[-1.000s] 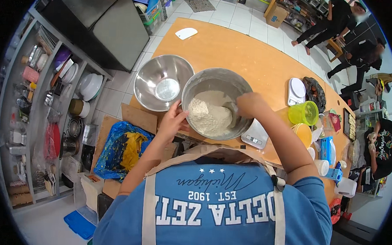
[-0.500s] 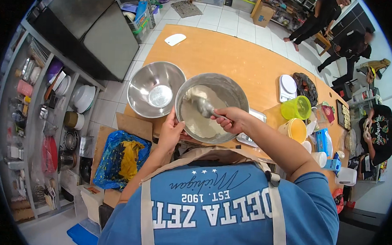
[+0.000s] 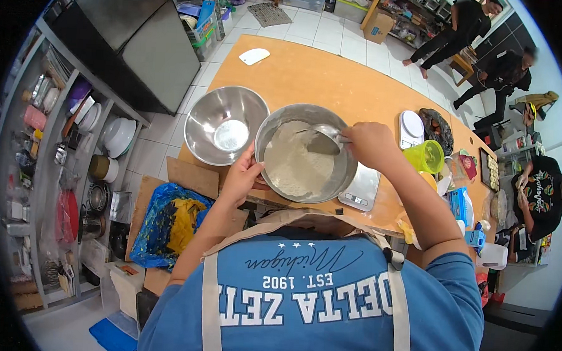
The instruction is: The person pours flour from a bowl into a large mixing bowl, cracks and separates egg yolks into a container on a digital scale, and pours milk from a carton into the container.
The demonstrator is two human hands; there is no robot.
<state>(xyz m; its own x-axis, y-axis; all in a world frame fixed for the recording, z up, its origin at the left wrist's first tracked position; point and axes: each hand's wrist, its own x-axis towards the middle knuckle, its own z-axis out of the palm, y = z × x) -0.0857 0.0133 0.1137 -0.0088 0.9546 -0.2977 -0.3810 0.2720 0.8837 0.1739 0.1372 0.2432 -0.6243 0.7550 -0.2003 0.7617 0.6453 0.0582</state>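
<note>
Along the left edge stands a grey shelf (image 3: 109,91), its crowded lower goods hard to tell apart, with a dark fridge (image 3: 161,57) just beyond. Next comes a bin lined with a blue bag (image 3: 147,226); the left forearm crosses in front of its right side. Above it on the table sits a shiny bowl (image 3: 201,125), just beside the deep bowl (image 3: 270,131).

At the deep bowl's left side is the left hand (image 3: 243,179) — thumb and forefinger spread against the outer wall, the other fingers partly hidden below the bowl. Pale powder (image 3: 300,170) covers the bottom of the deep bowl, which rests at the table's near edge. Over the powder, toward the far right of the bowl, is a metal scoop (image 3: 323,143); whether its edge dips in, I cannot tell. The right hand (image 3: 373,145) has its fingers curled round the scoop's handle at the right rim, knuckles up, fingertips out of sight.

Just right of the deep bowl is a scale (image 3: 360,191), its far part covered by hand and bowl. Farther right, the right forearm hides most of an orange tub (image 3: 428,182) and the lower side of a green cup (image 3: 426,157). At the far right, a co-worker (image 3: 540,193) in black blurs into the dark rim.
</note>
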